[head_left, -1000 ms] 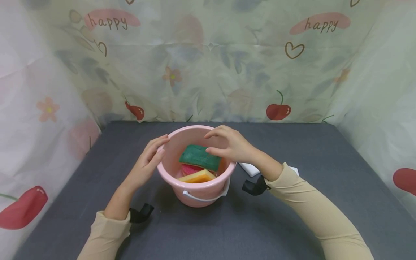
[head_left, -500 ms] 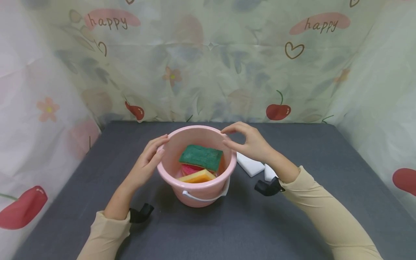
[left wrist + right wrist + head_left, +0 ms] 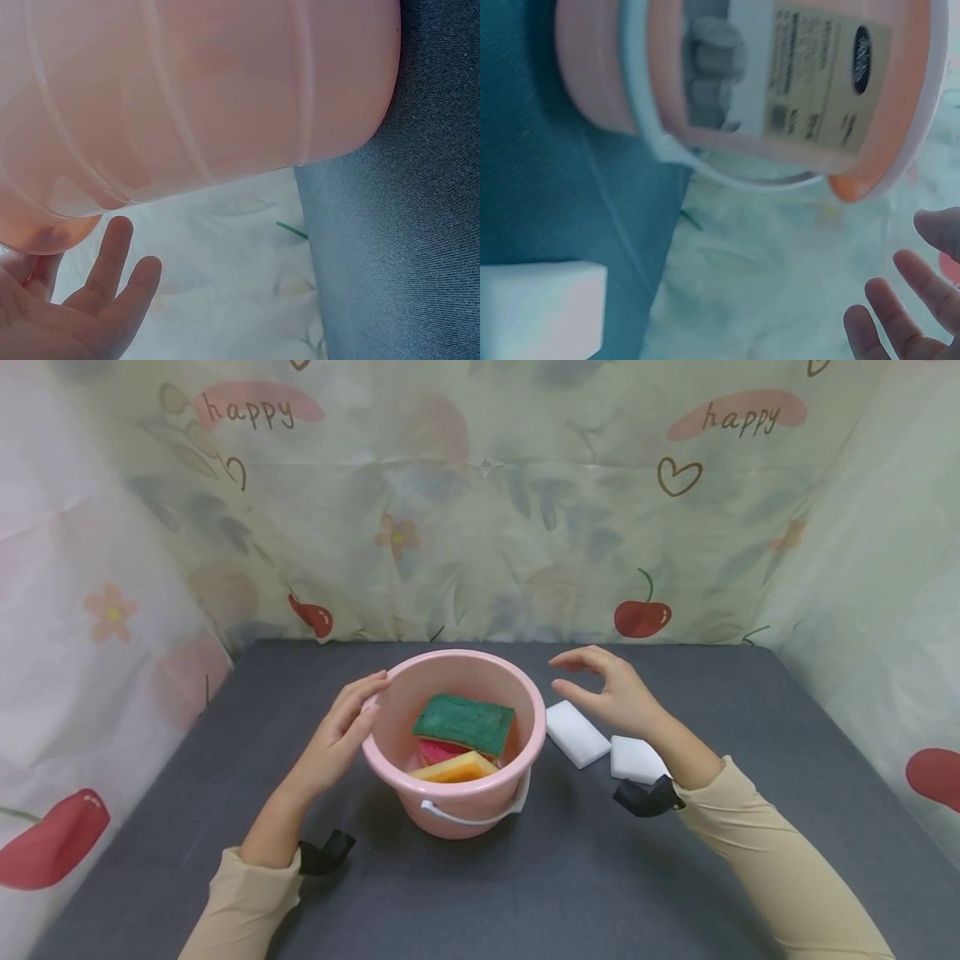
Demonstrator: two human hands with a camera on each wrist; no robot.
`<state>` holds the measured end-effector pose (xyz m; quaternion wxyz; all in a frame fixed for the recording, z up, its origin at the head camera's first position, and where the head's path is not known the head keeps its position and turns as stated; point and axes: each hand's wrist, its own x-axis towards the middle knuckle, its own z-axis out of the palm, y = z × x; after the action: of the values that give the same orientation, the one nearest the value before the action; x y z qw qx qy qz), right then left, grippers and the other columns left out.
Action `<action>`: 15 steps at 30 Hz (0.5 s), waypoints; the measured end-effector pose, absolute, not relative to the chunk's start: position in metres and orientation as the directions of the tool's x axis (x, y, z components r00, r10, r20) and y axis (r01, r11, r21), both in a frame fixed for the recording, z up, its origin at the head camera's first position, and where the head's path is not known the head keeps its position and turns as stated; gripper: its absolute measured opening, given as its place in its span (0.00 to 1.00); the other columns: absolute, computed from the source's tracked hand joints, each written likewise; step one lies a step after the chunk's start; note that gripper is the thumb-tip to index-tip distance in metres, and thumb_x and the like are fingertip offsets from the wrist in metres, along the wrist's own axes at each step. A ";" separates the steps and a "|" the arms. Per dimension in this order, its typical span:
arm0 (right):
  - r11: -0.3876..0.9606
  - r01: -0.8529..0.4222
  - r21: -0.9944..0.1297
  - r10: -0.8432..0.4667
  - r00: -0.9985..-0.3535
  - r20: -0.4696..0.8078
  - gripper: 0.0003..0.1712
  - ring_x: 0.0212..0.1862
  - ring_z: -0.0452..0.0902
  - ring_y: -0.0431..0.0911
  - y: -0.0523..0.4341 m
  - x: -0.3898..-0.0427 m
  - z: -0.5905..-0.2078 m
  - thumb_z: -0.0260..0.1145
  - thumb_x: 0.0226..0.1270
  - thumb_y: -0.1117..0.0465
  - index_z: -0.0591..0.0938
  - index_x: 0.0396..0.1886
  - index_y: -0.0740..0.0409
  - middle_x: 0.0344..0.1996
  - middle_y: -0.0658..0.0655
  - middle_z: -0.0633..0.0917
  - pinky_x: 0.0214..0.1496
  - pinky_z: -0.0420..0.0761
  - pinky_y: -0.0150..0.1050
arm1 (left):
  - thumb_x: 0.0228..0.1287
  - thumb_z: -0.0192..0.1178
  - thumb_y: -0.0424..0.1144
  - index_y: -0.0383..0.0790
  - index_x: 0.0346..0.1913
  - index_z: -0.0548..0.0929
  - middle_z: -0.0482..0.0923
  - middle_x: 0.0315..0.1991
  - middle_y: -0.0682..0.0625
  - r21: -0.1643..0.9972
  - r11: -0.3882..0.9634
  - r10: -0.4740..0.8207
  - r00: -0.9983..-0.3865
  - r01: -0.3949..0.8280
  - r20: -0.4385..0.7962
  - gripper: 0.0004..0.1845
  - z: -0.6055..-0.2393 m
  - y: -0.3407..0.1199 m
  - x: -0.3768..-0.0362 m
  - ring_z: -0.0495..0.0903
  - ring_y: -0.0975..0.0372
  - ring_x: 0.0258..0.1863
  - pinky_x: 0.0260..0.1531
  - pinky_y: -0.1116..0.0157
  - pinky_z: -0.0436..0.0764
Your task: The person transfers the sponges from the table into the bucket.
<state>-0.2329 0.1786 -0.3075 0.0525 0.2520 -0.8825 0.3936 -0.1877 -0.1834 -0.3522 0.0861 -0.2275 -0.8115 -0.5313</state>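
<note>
One glossy pink bucket [image 3: 465,807], upright, round-rimmed, white handle [image 3: 474,822] hanging.

One bucket [image 3: 461,804]: in it, one green sponge [image 3: 463,723] toward 12 o'clock, one yellow sponge [image 3: 456,767] toward 6, one pink sponge [image 3: 437,751] between; three show. Two white blocks [image 3: 577,734] lie toward 3 o'clock. Two hands: left hand [image 3: 340,727] at 9, right hand [image 3: 617,695] toward 2.

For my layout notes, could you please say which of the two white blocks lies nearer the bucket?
In the head view, it is the left white block, beside the pink bucket; the other white block lies farther right.
</note>
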 end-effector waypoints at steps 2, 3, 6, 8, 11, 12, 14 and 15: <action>0.567 -0.476 -0.672 -0.393 -0.874 0.287 0.18 0.58 0.72 0.53 0.183 -0.234 -0.310 0.63 0.64 0.58 0.78 0.53 0.56 0.52 0.58 0.79 0.65 0.66 0.54 | 0.71 0.44 0.34 0.38 0.65 0.66 0.57 0.70 0.44 0.823 0.334 0.277 -0.882 0.460 0.381 0.21 -0.352 -0.183 -0.188 0.56 0.54 0.69 0.57 0.83 0.59; 0.570 -0.470 -0.673 -0.387 -0.877 0.285 0.19 0.58 0.72 0.54 0.185 -0.234 -0.312 0.63 0.64 0.58 0.77 0.53 0.57 0.52 0.59 0.79 0.65 0.66 0.54 | 0.71 0.44 0.34 0.38 0.65 0.66 0.57 0.70 0.44 0.823 0.333 0.276 -0.882 0.460 0.381 0.21 -0.352 -0.183 -0.188 0.56 0.54 0.69 0.58 0.83 0.59; 0.586 -0.456 -0.670 -0.372 -0.886 0.277 0.19 0.57 0.73 0.55 0.190 -0.235 -0.318 0.63 0.64 0.57 0.77 0.54 0.58 0.53 0.61 0.78 0.64 0.67 0.55 | 0.71 0.44 0.34 0.38 0.65 0.67 0.57 0.70 0.44 0.821 0.333 0.276 -0.880 0.465 0.386 0.21 -0.352 -0.183 -0.188 0.56 0.54 0.69 0.58 0.83 0.59; 0.599 -0.445 -0.666 -0.364 -0.892 0.269 0.21 0.57 0.73 0.56 0.193 -0.235 -0.323 0.63 0.64 0.56 0.77 0.54 0.58 0.53 0.61 0.78 0.63 0.68 0.56 | 0.70 0.44 0.34 0.38 0.65 0.67 0.57 0.70 0.44 0.820 0.331 0.276 -0.879 0.466 0.388 0.21 -0.353 -0.183 -0.188 0.56 0.54 0.69 0.58 0.83 0.59; 0.623 -0.426 -0.656 -0.347 -0.902 0.257 0.21 0.56 0.73 0.56 0.198 -0.236 -0.332 0.63 0.63 0.54 0.77 0.54 0.58 0.53 0.62 0.79 0.61 0.69 0.56 | 0.70 0.44 0.33 0.37 0.65 0.67 0.57 0.70 0.44 0.820 0.331 0.275 -0.879 0.468 0.391 0.21 -0.353 -0.183 -0.189 0.56 0.54 0.69 0.58 0.83 0.59; 0.628 -0.420 -0.654 -0.345 -0.905 0.250 0.21 0.55 0.73 0.56 0.199 -0.236 -0.335 0.63 0.64 0.55 0.77 0.54 0.58 0.53 0.62 0.78 0.61 0.69 0.56 | 0.70 0.44 0.33 0.37 0.65 0.67 0.57 0.70 0.44 0.820 0.330 0.275 -0.878 0.468 0.391 0.21 -0.353 -0.183 -0.189 0.56 0.54 0.69 0.58 0.83 0.59; 0.640 -0.401 -0.656 -0.338 -0.913 0.228 0.22 0.56 0.73 0.57 0.203 -0.237 -0.341 0.63 0.64 0.54 0.76 0.55 0.58 0.54 0.62 0.78 0.61 0.68 0.56 | 0.70 0.44 0.33 0.37 0.65 0.67 0.57 0.70 0.44 0.819 0.329 0.274 -0.878 0.470 0.393 0.21 -0.353 -0.183 -0.189 0.56 0.54 0.69 0.58 0.83 0.59; 0.645 -0.391 -0.656 -0.337 -0.917 0.216 0.22 0.56 0.72 0.57 0.204 -0.237 -0.343 0.63 0.64 0.55 0.76 0.55 0.58 0.54 0.63 0.78 0.61 0.68 0.56 | 0.70 0.44 0.33 0.37 0.65 0.67 0.57 0.70 0.44 0.819 0.329 0.274 -0.877 0.470 0.393 0.21 -0.353 -0.184 -0.189 0.56 0.54 0.69 0.58 0.83 0.59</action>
<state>-0.2373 0.2041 -0.3434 0.0369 0.2009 -0.9061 0.3704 -0.1888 -0.1835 -0.3530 0.0920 -0.2298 -0.8099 -0.5317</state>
